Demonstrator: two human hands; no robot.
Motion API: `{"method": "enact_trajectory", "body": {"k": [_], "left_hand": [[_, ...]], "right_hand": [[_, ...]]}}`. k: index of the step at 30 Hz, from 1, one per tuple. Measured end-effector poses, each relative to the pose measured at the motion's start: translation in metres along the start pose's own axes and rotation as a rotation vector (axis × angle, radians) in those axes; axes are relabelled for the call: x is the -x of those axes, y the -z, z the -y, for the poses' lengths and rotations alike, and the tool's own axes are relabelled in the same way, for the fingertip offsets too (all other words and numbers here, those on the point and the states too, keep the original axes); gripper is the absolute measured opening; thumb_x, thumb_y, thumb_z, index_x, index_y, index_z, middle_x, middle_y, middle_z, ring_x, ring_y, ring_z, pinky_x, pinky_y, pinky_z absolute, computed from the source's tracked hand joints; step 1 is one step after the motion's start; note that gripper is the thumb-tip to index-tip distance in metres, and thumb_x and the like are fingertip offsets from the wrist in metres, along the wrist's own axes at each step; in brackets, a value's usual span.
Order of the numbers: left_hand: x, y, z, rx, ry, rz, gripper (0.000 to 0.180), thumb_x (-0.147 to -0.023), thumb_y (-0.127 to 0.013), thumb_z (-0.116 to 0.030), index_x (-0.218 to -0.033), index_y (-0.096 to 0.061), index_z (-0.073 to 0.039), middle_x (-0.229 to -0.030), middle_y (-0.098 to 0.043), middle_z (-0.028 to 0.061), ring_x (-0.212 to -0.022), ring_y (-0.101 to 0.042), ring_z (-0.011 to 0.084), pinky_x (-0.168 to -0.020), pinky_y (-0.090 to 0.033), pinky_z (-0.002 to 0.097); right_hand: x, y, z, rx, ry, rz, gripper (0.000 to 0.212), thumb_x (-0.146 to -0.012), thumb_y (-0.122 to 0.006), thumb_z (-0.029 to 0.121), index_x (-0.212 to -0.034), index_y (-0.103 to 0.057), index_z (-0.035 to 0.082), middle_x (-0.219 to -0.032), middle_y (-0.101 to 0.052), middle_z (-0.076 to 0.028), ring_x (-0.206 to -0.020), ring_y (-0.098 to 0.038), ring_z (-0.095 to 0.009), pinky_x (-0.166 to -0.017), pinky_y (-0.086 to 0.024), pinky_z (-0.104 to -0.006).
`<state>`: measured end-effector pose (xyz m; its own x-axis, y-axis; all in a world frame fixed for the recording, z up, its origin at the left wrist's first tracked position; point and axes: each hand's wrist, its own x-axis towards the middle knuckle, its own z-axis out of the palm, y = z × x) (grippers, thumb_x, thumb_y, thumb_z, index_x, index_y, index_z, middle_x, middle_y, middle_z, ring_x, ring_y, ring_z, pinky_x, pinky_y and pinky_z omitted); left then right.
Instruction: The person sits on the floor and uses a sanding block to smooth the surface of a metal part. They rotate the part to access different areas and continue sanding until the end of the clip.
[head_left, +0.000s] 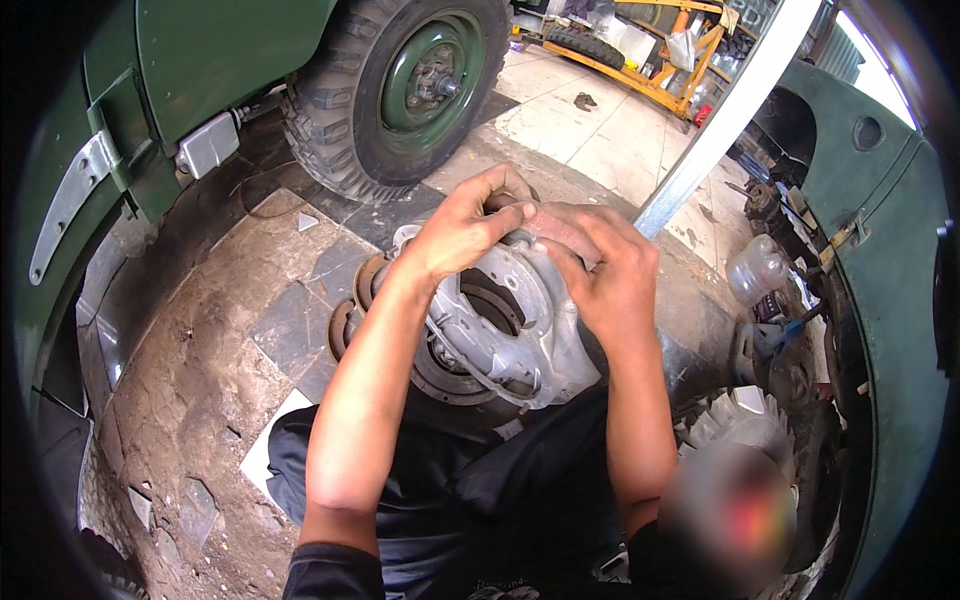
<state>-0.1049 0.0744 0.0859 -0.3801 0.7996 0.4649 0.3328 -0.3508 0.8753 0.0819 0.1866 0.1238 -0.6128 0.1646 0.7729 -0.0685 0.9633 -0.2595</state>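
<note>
My left hand [465, 225] and my right hand [612, 262] meet over the far rim of a grey cast-metal housing [565, 350]. Between their fingers is a reddish-brown strip that looks like sandpaper [562, 230], and both hands are closed on it. The housing sits tilted in front of my knees, with a large round opening in its middle. Partly behind my left forearm lie curved brake shoes [342, 325], brownish and worn. My fingers hide much of the strip and the part of the rim under it.
A green vehicle body [215, 70] with a big treaded wheel [400, 100] stands at the far left. A pale metal post [735, 115] rises at the right. Beyond it are a plastic jug [757, 270] and another green panel [880, 300]. Broken tiles [290, 325] cover the floor.
</note>
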Motion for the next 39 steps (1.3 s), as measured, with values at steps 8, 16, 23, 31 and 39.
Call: {"method": "enact_trajectory", "body": {"k": [8, 16, 23, 31, 39], "left_hand": [[0.003, -0.007, 0.004, 0.161, -0.025, -0.039, 0.018, -0.104, -0.074, -0.013, -0.116, -0.069, -0.002, -0.11, -0.074, 0.0063, -0.107, -0.069, 0.0147, -0.098, -0.053, 0.0304], [0.009, 0.006, 0.002, 0.101, -0.009, -0.08, 0.026, -0.1, -0.077, -0.008, -0.124, -0.077, 0.003, -0.115, -0.078, 0.0089, -0.112, -0.071, 0.0153, -0.1, -0.055, 0.0322], [0.017, 0.009, 0.007, 0.129, -0.027, -0.164, 0.02, -0.098, -0.078, -0.007, -0.115, -0.081, 0.003, -0.111, -0.08, 0.0089, -0.107, -0.071, 0.0143, -0.097, -0.055, 0.0318], [0.014, 0.008, 0.015, 0.047, -0.275, -0.152, 0.015, -0.098, -0.074, -0.01, -0.101, -0.079, 0.003, -0.095, -0.075, 0.0114, -0.091, -0.07, 0.0183, -0.087, -0.054, 0.0334], [0.013, 0.005, 0.019, -0.026, -0.216, -0.161, 0.021, -0.099, -0.075, -0.018, -0.096, -0.075, 0.003, -0.094, -0.075, 0.0132, -0.094, -0.072, 0.0205, -0.088, -0.054, 0.0379]], "right_hand": [[0.003, -0.014, -0.003, -0.108, -0.033, -0.122, 0.018, -0.084, -0.088, 0.007, -0.102, -0.086, 0.008, -0.101, -0.08, -0.013, -0.09, -0.079, -0.029, -0.08, -0.062, -0.0386], [0.003, -0.049, -0.001, -0.392, -0.294, -0.252, 0.01, -0.087, -0.088, 0.005, -0.095, -0.083, 0.002, -0.095, -0.081, -0.013, -0.085, -0.078, -0.021, -0.076, -0.06, -0.0332], [-0.008, -0.056, 0.017, -0.579, -0.375, -0.312, 0.007, -0.088, -0.087, 0.004, -0.091, -0.081, 0.001, -0.093, -0.081, -0.011, -0.085, -0.077, -0.015, -0.072, -0.059, -0.031], [0.003, -0.049, 0.007, -0.221, -0.133, -0.186, 0.013, -0.082, -0.085, -0.001, -0.092, -0.082, 0.006, -0.09, -0.078, -0.01, -0.076, -0.073, -0.019, -0.064, -0.056, -0.0301], [0.0, -0.052, 0.004, -0.375, -0.1, -0.18, 0.018, -0.082, -0.084, -0.005, -0.095, -0.074, 0.001, -0.094, -0.076, -0.012, -0.077, -0.073, -0.023, -0.064, -0.056, -0.0327]]}}
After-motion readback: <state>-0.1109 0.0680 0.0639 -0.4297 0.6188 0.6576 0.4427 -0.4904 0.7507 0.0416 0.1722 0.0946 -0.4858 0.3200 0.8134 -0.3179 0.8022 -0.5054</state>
